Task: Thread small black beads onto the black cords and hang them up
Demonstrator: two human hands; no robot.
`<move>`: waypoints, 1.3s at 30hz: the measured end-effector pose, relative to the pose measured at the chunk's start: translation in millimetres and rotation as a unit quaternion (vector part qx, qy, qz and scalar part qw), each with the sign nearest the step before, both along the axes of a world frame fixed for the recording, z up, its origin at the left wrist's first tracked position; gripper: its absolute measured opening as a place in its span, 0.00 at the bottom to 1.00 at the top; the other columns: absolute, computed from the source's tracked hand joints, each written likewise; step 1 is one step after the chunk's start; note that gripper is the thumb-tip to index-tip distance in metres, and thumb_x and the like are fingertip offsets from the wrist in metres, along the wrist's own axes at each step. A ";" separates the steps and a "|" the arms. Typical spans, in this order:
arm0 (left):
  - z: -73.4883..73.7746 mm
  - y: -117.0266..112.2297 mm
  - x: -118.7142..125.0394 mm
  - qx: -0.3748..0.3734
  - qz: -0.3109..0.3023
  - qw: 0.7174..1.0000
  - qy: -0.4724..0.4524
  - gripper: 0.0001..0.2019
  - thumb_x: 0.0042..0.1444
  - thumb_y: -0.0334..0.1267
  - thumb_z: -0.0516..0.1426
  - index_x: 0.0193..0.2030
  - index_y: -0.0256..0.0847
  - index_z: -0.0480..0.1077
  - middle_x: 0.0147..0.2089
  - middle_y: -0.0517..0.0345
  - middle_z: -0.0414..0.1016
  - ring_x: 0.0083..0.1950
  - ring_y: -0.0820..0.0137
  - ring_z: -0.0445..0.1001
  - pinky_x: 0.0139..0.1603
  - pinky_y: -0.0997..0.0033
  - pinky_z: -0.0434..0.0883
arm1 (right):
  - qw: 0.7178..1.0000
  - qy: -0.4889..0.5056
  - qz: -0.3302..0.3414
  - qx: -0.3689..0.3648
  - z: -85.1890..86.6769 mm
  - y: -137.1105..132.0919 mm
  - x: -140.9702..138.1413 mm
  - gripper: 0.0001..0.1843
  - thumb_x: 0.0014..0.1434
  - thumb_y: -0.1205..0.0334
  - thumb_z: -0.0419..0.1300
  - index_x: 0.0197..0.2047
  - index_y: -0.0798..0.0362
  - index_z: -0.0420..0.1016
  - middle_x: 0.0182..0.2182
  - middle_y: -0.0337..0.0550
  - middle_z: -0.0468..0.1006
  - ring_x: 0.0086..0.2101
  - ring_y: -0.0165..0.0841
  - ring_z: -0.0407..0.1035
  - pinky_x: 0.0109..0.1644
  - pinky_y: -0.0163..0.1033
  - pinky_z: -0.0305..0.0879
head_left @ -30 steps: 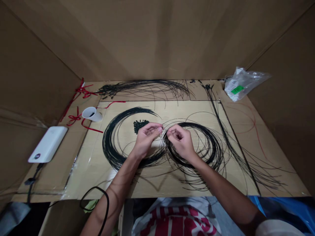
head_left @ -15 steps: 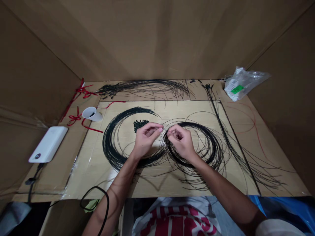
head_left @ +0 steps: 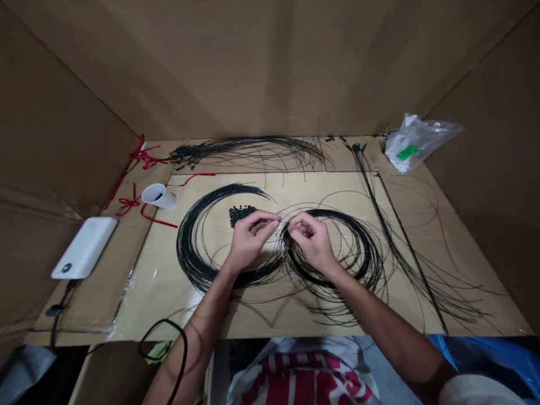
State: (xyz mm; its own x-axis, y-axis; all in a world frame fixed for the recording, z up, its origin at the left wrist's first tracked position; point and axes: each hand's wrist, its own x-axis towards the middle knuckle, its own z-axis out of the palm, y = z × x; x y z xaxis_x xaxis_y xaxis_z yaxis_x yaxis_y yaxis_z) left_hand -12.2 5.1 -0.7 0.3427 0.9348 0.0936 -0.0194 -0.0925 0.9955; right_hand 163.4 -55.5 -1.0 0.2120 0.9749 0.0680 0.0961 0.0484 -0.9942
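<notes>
My left hand (head_left: 250, 241) and my right hand (head_left: 311, 239) meet at the middle of a cardboard work surface (head_left: 270, 191), fingertips almost touching. Both are closed in a pinch on something thin and black, which looks like a strand of cord, though it is too fine to be sure. A left coil of black cord (head_left: 189, 247) curves around my left hand. A right coil of black cord (head_left: 358, 247) lies under and beyond my right hand. A small heap of black beads (head_left: 240, 213) sits just beyond my left fingers.
A white cup (head_left: 157, 196) lies tipped at the left, with red ribbon (head_left: 139, 157) nearby. A white power bank (head_left: 84, 247) rests at the far left. More black strands (head_left: 253, 149) spread along the back. A clear plastic bag (head_left: 415, 143) sits back right. Cardboard walls enclose the surface.
Both hands stay pinched together at the centre with only slight finger movement. The view has shifted a little.
</notes>
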 end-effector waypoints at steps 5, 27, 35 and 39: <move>-1.5 -0.6 1.6 -0.021 0.011 1.000 -0.009 0.11 0.57 0.45 0.72 0.41 0.41 0.85 0.43 0.50 0.86 0.46 0.63 0.83 0.54 0.63 0.79 | 1.000 0.020 -0.001 0.004 -3.5 1.2 1.5 0.07 0.60 0.60 0.64 0.32 0.50 0.75 0.24 0.35 0.68 0.26 0.30 0.56 0.29 0.37 0.52; -3.2 -2.7 2.9 -0.034 0.027 0.999 -0.016 0.11 0.57 0.46 0.72 0.41 0.42 0.85 0.43 0.50 0.86 0.45 0.62 0.83 0.51 0.63 0.79 | 1.000 0.002 0.007 -0.001 1.3 -1.6 0.0 0.07 0.61 0.61 0.64 0.31 0.50 0.73 0.24 0.34 0.66 0.25 0.30 0.56 0.29 0.37 0.52; -1.9 -2.4 2.1 -0.029 0.028 0.999 -0.003 0.12 0.57 0.47 0.72 0.41 0.42 0.85 0.43 0.50 0.86 0.44 0.62 0.82 0.49 0.64 0.78 | 1.000 0.006 0.005 0.011 2.0 -2.9 0.7 0.07 0.61 0.62 0.63 0.31 0.50 0.73 0.24 0.34 0.67 0.25 0.30 0.56 0.29 0.37 0.52; 0.6 -3.0 2.8 -0.029 0.032 0.999 -0.005 0.12 0.56 0.48 0.72 0.40 0.41 0.85 0.42 0.50 0.86 0.43 0.62 0.82 0.49 0.63 0.78 | 1.000 0.009 0.009 0.009 2.4 -2.6 0.4 0.07 0.61 0.63 0.63 0.31 0.50 0.73 0.25 0.34 0.68 0.25 0.30 0.57 0.30 0.37 0.53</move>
